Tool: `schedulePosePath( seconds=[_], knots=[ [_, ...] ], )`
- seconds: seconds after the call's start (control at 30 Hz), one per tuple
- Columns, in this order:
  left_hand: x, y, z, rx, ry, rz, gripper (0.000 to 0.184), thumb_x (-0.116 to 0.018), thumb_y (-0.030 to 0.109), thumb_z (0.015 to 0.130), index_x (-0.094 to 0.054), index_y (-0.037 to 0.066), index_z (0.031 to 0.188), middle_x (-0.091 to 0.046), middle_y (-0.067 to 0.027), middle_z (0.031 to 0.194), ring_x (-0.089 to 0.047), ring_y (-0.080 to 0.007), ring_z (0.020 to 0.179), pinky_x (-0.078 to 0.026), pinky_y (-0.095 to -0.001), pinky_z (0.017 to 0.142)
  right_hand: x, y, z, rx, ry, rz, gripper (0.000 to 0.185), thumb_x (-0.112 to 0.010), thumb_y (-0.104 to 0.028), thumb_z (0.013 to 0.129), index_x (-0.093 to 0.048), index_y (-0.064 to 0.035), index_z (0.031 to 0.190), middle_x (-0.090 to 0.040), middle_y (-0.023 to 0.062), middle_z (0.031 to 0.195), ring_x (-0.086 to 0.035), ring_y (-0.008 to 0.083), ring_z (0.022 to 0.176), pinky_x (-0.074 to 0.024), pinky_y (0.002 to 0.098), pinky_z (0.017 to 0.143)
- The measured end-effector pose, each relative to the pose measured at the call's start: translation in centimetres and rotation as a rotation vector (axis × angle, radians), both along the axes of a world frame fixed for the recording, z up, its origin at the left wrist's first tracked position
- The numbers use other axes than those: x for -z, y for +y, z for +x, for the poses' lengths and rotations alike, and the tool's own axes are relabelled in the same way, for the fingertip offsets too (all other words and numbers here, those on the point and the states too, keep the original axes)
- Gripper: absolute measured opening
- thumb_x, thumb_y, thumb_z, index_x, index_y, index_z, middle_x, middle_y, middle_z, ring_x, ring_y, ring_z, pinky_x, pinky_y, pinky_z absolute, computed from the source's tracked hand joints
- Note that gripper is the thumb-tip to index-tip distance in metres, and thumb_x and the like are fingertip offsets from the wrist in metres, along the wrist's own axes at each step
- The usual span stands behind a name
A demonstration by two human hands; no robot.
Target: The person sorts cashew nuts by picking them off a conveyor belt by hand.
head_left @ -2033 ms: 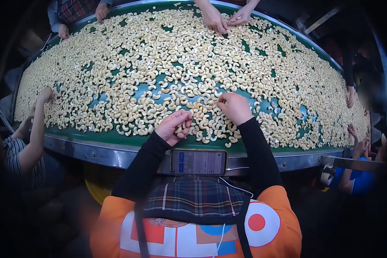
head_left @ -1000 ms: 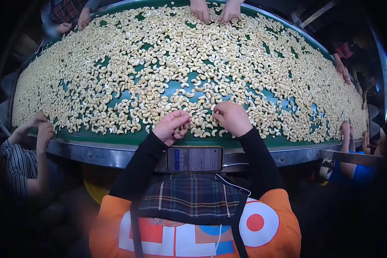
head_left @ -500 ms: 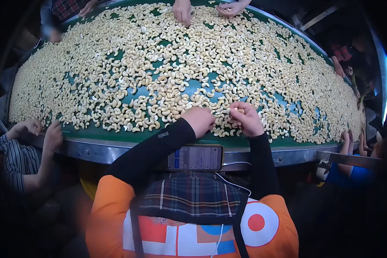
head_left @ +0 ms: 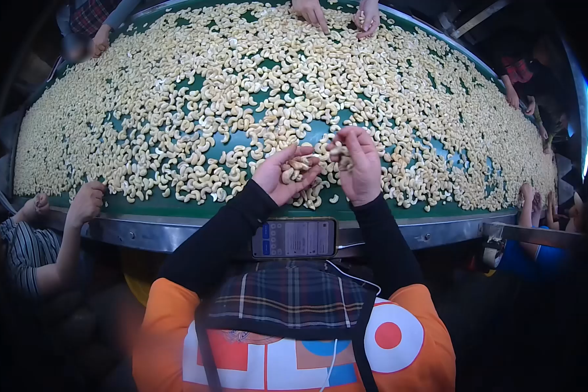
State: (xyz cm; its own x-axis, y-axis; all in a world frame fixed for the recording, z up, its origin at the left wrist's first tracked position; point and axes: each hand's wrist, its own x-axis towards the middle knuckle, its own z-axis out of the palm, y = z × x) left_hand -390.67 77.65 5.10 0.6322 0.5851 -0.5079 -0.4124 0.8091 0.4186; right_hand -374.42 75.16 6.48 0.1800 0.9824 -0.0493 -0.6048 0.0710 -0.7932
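Pale, curved cashew nuts (head_left: 196, 111) lie spread over a green belt (head_left: 144, 204). My left hand (head_left: 283, 175) is turned palm up, with several cashews cupped in its curled fingers. Just to its right, my right hand (head_left: 359, 163) is raised over the nuts, thumb and fingers closed on a few cashews. A small gap separates the two hands. Both are above the near edge of the spread, and the nuts directly under them are partly hidden.
A phone (head_left: 294, 238) with a lit screen and white cable stands at the metal edge (head_left: 157, 234) before me. Other people's hands reach in at the far side (head_left: 336, 16), the left (head_left: 85, 204) and the right (head_left: 526, 193). A metal bracket (head_left: 529, 239) juts out at right.
My left hand has turned from palm down to palm up, showing the cashews in it. My right hand has moved up and slightly left. Across the belt, another person's hands have shifted right.
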Motion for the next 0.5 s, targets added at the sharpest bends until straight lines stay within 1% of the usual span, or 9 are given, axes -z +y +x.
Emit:
schedulePosePath(
  seconds=[0.07, 0.1, 0.2, 0.23, 0.27, 0.33, 0.4, 0.43, 0.5],
  knots=[
    [-0.6, -0.3, 1.2, -0.252, -0.140, -0.194, 0.024, -0.049, 0.025, 0.088, -0.056, 0.005, 0.098, -0.060, -0.0068, 0.088, -0.060, -0.0187, 0.077, -0.050, -0.0247, 0.064, 0.4, 0.2, -3.3, -0.083, -0.547, 0.061, 0.010, -0.055, -0.007, 0.086, -0.057, -0.0025, 0.094, -0.059, 0.0067, 0.086, -0.059, 0.0144, 0.079, -0.0453, 0.0213, 0.070],
    [-0.8, -0.3, 1.4, -0.243, -0.141, -0.192, 0.024, -0.049, 0.025, 0.088, -0.056, 0.005, 0.098, -0.060, -0.0068, 0.088, -0.060, -0.0187, 0.077, -0.050, -0.0247, 0.064, 0.1, 0.2, -4.1, -0.074, -0.549, 0.061, 0.010, -0.055, -0.007, 0.086, -0.057, -0.0025, 0.094, -0.059, 0.0067, 0.086, -0.059, 0.0144, 0.079, -0.0453, 0.0213, 0.070],
    [-1.1, 0.0, 1.3, -0.418, -0.270, -0.352, 0.022, -0.048, 0.026, 0.089, -0.055, 0.006, 0.096, -0.058, -0.0071, 0.089, -0.059, -0.0181, 0.075, -0.048, -0.0221, 0.058, -1.2, 0.4, -5.8, 0.047, -0.985, 0.482, 0.010, -0.060, -0.002, 0.077, -0.061, -0.0010, 0.087, -0.057, 0.0076, 0.080, -0.058, 0.0174, 0.075, -0.0479, 0.0241, 0.068],
    [-0.7, 0.2, 0.5, -0.419, -0.275, -0.352, 0.022, -0.048, 0.026, 0.089, -0.055, 0.006, 0.096, -0.058, -0.0071, 0.089, -0.059, -0.0181, 0.075, -0.048, -0.0221, 0.058, -1.4, 0.4, -5.0, 0.037, -0.944, 0.369, 0.009, -0.061, -0.002, 0.076, -0.062, -0.0011, 0.085, -0.057, 0.0086, 0.081, -0.058, 0.0187, 0.077, -0.0478, 0.0260, 0.069],
    [0.2, 0.5, -0.8, -0.339, -0.287, -0.330, 0.023, -0.047, 0.026, 0.089, -0.054, 0.006, 0.098, -0.058, -0.0073, 0.088, -0.059, -0.0183, 0.074, -0.048, -0.0233, 0.056, -1.6, 0.2, -3.6, 0.028, -0.899, 0.257, 0.009, -0.062, -0.002, 0.075, -0.062, -0.0011, 0.084, -0.057, 0.0096, 0.082, -0.058, 0.0200, 0.078, -0.0477, 0.0279, 0.070],
    [1.7, 0.9, -3.4, -0.179, -0.306, -0.290, 0.025, -0.045, 0.026, 0.090, -0.051, 0.005, 0.102, -0.058, -0.0077, 0.088, -0.059, -0.0188, 0.073, -0.048, -0.0257, 0.053, -0.8, 0.2, -0.9, 0.064, -1.126, 0.095, 0.008, -0.063, -0.004, 0.074, -0.061, -0.0006, 0.081, -0.057, 0.0094, 0.081, -0.057, 0.0228, 0.078, -0.0463, 0.0315, 0.070],
    [1.7, 1.2, -5.0, -0.166, -0.303, -0.304, 0.024, -0.046, 0.026, 0.089, -0.052, 0.006, 0.101, -0.058, -0.0078, 0.087, -0.058, -0.0185, 0.072, -0.047, -0.0248, 0.050, 2.6, -0.2, 1.9, 0.083, -1.635, 0.111, 0.009, -0.063, -0.009, 0.076, -0.060, -0.0011, 0.080, -0.056, 0.0097, 0.080, -0.055, 0.0250, 0.073, -0.0443, 0.0338, 0.067],
    [1.7, 1.4, -5.8, -0.153, -0.297, -0.316, 0.022, -0.047, 0.026, 0.089, -0.052, 0.007, 0.100, -0.058, -0.0078, 0.087, -0.057, -0.0183, 0.070, -0.045, -0.0238, 0.048, 3.7, -0.4, 2.7, 0.077, -1.634, 0.113, 0.009, -0.063, -0.009, 0.076, -0.060, -0.0011, 0.080, -0.056, 0.0097, 0.080, -0.055, 0.0250, 0.073, -0.0443, 0.0338, 0.067],
    [1.5, 1.6, -7.0, -0.156, -0.292, -0.324, 0.021, -0.048, 0.026, 0.088, -0.053, 0.008, 0.098, -0.058, -0.0079, 0.086, -0.057, -0.0181, 0.069, -0.044, -0.0229, 0.045, 4.1, -0.5, 2.7, 0.119, -1.707, 0.070, 0.010, -0.062, -0.009, 0.078, -0.059, -0.0018, 0.085, -0.056, 0.0083, 0.080, -0.055, 0.0207, 0.072, -0.0438, 0.0303, 0.065]
  ],
)
